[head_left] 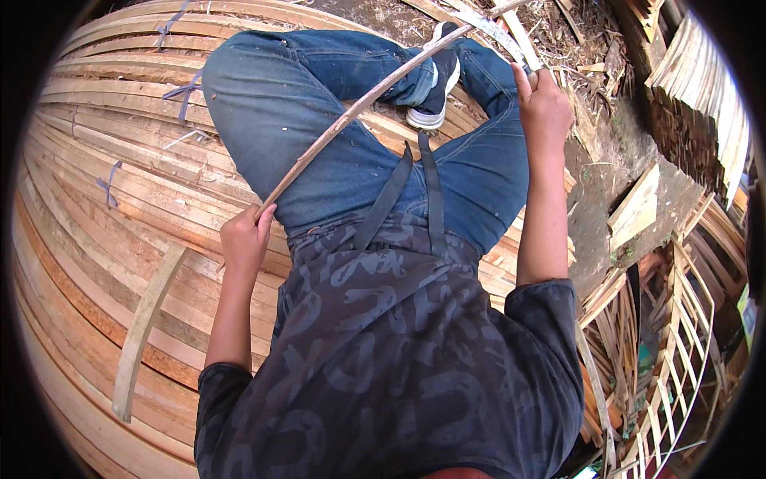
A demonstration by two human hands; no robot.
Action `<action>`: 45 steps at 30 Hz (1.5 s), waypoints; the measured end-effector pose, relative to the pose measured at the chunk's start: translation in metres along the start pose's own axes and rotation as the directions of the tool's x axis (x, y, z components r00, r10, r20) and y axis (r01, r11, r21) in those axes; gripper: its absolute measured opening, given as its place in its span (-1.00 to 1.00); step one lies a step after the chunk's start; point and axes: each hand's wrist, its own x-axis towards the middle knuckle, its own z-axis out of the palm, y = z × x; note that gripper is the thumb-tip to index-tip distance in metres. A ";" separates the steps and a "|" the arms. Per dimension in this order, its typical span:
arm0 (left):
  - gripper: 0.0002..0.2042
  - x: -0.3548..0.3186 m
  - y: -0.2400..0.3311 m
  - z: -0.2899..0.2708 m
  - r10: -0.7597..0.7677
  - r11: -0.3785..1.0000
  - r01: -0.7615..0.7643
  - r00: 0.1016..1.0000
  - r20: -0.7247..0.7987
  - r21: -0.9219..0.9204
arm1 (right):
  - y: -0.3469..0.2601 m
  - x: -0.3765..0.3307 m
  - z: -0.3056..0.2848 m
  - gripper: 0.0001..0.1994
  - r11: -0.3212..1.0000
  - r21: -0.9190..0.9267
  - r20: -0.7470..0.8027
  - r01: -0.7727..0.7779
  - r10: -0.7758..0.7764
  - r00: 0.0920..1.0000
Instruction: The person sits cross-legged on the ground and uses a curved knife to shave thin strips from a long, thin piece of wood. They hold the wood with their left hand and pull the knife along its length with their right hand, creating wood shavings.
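Long wooden battens (80, 203) fill the left of the frame beneath me, gathered into bundles by blue ties (185, 94) at the upper left, with a short curved board (142, 335) lying across them at the lower left. Bare soil (614, 199) shows at the right, a stack of thin pale slats (706, 104) stands at the upper right, and a slatted frame (664, 391) leans among loose strips at the lower right. I sit with my legs folded in blue jeans (263, 96). My left forearm rises from the lower left, and that hand (247, 239) grasps the near end of a long, slim wooden stick (351, 117), thumb laid along it; the stick slants over my thigh to the top edge. My right arm stretches to the upper right, its hand (546, 112) clenched around a knife (495, 33), thumb pointing forward, its pale blade close to the stick's far part.
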 end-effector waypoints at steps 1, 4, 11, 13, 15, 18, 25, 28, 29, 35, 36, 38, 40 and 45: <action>-0.59 0.001 -0.001 -0.001 0.009 1.000 -0.009 1.000 0.002 -0.001 | 0.006 0.001 -0.002 -0.50 0.999 0.039 -0.017 0.021 -0.020 1.000; -0.58 0.006 -0.001 -0.006 0.003 0.999 -0.005 1.000 0.029 0.051 | 0.011 -0.008 0.003 -0.53 0.998 0.068 0.019 0.013 -0.014 1.000; -0.64 0.008 0.000 -0.003 -0.055 0.998 0.057 0.993 0.108 -0.016 | -0.044 -0.042 -0.016 -0.69 0.917 0.392 0.108 0.069 -0.120 0.987; -0.63 0.008 -0.002 -0.005 -0.040 0.999 0.041 0.993 0.111 -0.005 | -0.063 -0.049 -0.014 -0.70 0.879 0.455 0.070 0.143 -0.196 0.978; -0.62 0.007 -0.003 -0.008 -0.035 0.999 0.034 0.993 0.113 0.013 | -0.076 -0.054 -0.012 -0.69 0.862 0.461 0.074 0.211 -0.274 0.959; -0.61 0.007 -0.008 -0.006 -0.025 0.999 0.023 0.995 0.097 0.028 | -0.076 -0.044 -0.008 -0.74 0.881 0.452 0.145 0.143 -0.230 0.962; -0.60 0.010 -0.010 -0.001 0.001 1.000 -0.001 0.999 0.051 0.012 | -0.037 -0.022 0.008 -0.68 0.898 0.367 0.092 0.241 -0.293 0.952; -0.59 0.010 -0.004 -0.004 0.014 0.998 -0.016 0.999 0.045 0.056 | -0.029 -0.021 0.010 -0.66 0.916 0.319 0.104 0.244 -0.290 0.951; -0.59 0.010 -0.005 -0.005 0.024 0.998 -0.027 0.999 0.047 0.061 | -0.027 -0.020 0.013 -0.66 0.917 0.313 0.095 0.248 -0.290 0.952; -0.58 0.010 -0.007 -0.005 -0.006 0.998 0.002 0.998 0.064 0.067 | 0.002 -0.009 0.025 -0.65 0.943 0.253 0.058 0.218 -0.239 0.969; -0.58 0.010 -0.005 -0.005 0.000 0.997 -0.004 0.998 0.063 0.071 | 0.005 -0.009 0.023 -0.65 0.948 0.229 0.057 0.221 -0.240 0.969; -0.58 0.010 -0.004 -0.006 0.002 0.997 -0.007 0.998 0.068 0.077 | 0.013 -0.003 0.027 -0.64 0.965 0.198 -0.007 0.170 -0.172 0.985; -0.59 0.009 -0.002 -0.008 -0.010 0.997 0.004 0.997 0.080 0.079 | 0.021 0.001 0.028 -0.63 0.977 0.165 -0.048 0.137 -0.131 0.990; -0.60 0.014 0.002 -0.010 0.004 0.997 -0.011 0.996 0.085 0.072 | 0.021 -0.013 0.024 -0.65 0.978 0.194 -0.023 0.069 -0.066 0.998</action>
